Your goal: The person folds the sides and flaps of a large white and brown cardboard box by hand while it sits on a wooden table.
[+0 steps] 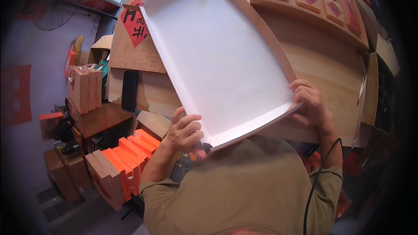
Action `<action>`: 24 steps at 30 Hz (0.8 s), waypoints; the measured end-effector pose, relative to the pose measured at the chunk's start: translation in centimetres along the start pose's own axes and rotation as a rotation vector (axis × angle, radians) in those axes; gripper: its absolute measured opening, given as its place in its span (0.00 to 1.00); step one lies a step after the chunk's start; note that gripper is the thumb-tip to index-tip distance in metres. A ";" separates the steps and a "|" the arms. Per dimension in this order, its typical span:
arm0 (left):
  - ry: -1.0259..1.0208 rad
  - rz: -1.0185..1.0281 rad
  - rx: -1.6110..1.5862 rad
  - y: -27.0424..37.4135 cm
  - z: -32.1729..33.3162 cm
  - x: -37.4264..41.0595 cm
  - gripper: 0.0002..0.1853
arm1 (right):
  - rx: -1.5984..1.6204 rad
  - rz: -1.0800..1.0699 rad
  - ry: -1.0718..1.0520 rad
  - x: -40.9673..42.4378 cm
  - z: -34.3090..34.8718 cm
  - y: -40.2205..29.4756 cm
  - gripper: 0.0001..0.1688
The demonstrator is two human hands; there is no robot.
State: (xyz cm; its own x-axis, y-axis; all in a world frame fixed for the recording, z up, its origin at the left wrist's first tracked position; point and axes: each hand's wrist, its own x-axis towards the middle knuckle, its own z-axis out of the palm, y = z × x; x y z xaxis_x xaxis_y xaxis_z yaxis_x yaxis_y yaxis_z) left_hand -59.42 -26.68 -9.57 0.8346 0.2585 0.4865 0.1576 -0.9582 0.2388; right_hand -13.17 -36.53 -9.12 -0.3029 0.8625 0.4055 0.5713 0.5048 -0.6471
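Note:
A large cardboard box tray [222,55], white inside and brown outside, spans the middle of the view, tilted above the wooden table. My left hand [187,132] grips its near left corner, the fingers over the side wall. At the near right corner, my right hand [307,101] holds the rim, its fingertips on the outer wall. The side walls stand up, and a flap [133,7] sticks outward at the far left corner. Under its left side lies a brown printed box panel [140,60] with a red diamond bearing black writing.
At the back right, a shallow box [303,14] holds several smaller boxes with red labels. A black phone [130,91] lies at the table's left edge. Orange bags [130,160] and brown gift bags [85,88] stand to the left. A black cable [315,182] hangs by my right arm.

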 end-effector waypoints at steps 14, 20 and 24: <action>0.158 0.187 0.068 -1.4 1.3 -2.8 0.29 | -0.034 -0.004 -0.029 -0.2 -0.1 0.0 0.27; 0.073 0.272 0.128 -0.6 2.2 -4.1 0.23 | -0.076 -0.036 -0.070 0.3 -0.4 -0.4 0.31; 0.028 0.353 0.226 -0.4 2.1 -3.9 0.19 | -0.107 -0.045 -0.092 0.3 -0.5 -0.4 0.32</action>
State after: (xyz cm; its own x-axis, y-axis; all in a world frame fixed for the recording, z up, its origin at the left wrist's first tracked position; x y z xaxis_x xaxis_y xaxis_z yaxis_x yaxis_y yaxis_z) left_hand -61.62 -27.59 -13.31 0.8437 -0.0902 0.5291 -0.0209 -0.9906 -0.1355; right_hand -13.15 -36.45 -8.44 -0.3955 0.8414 0.3683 0.6322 0.5403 -0.5554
